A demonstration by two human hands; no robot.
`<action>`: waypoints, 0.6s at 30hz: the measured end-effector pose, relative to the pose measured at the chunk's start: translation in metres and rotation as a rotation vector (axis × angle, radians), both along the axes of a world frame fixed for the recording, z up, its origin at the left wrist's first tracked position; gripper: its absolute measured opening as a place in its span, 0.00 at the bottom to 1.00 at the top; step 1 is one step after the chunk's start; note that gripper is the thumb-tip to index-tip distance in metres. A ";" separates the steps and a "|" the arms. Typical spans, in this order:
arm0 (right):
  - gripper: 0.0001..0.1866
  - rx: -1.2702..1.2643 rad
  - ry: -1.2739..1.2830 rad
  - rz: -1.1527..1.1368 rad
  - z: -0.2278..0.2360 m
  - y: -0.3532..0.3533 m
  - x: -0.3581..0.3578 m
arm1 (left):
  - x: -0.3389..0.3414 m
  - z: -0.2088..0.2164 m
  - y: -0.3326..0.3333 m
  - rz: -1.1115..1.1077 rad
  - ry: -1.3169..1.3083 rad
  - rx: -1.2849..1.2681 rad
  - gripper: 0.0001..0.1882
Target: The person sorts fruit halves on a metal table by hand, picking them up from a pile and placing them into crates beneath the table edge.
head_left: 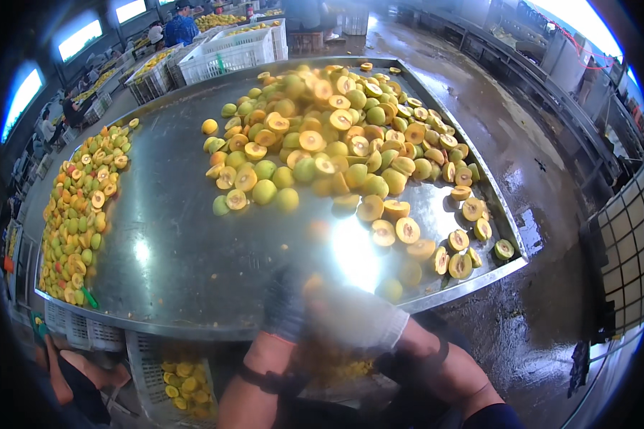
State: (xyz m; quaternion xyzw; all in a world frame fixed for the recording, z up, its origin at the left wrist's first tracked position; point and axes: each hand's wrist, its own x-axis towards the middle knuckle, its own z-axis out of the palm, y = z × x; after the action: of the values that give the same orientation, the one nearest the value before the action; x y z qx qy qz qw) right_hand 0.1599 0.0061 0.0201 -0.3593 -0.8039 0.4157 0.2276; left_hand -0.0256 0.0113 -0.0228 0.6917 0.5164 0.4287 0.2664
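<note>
My left hand [285,306], in a dark glove, is at the near edge of a metal table [172,243]. Its fingers look curled, and a blurred orange patch shows between it and my right hand [361,314]. What that patch is, I cannot make out. The right hand wears a white glove and is smeared and hazy, so its fingers do not show clearly. Both hands are close together. Beyond them spreads a big heap of yellow-green peaches [304,170], many cut in half with the pit showing. Loose peach halves [459,266] lie to the right of my hands.
A second peach pile [79,214] covers the table's left end, with a green-handled tool [89,298] beside it. Below the near edge stands a crate [147,372] holding peach pieces. White crates [229,53] stand behind the table. A person's arm [57,368] shows at lower left.
</note>
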 end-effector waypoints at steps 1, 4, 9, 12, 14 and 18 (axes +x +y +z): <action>0.22 -0.023 0.001 0.036 0.004 0.005 0.005 | -0.001 0.000 0.002 -0.043 0.006 -0.030 0.26; 0.22 -0.194 -0.048 0.071 0.007 0.015 0.009 | -0.004 -0.007 0.012 -0.151 0.003 -0.151 0.25; 0.22 -0.790 0.036 -0.004 0.054 0.018 0.010 | 0.008 -0.007 0.006 0.031 -0.417 -0.238 0.20; 0.22 -0.721 0.181 0.022 0.055 0.010 0.016 | 0.014 0.004 -0.001 0.091 -0.478 -0.153 0.17; 0.22 -0.682 0.217 0.051 0.052 0.008 0.021 | 0.014 0.008 -0.005 0.091 -0.462 -0.174 0.14; 0.22 -0.606 0.253 0.140 0.033 0.015 0.030 | 0.015 0.036 -0.008 0.013 -0.227 -0.156 0.10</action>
State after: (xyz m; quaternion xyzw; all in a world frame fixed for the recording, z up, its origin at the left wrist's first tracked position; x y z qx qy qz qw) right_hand 0.1899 0.0213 0.0536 -0.3004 -0.6318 0.6917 0.1792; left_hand -0.0101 0.0035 0.0127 0.6126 0.5193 0.4644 0.3733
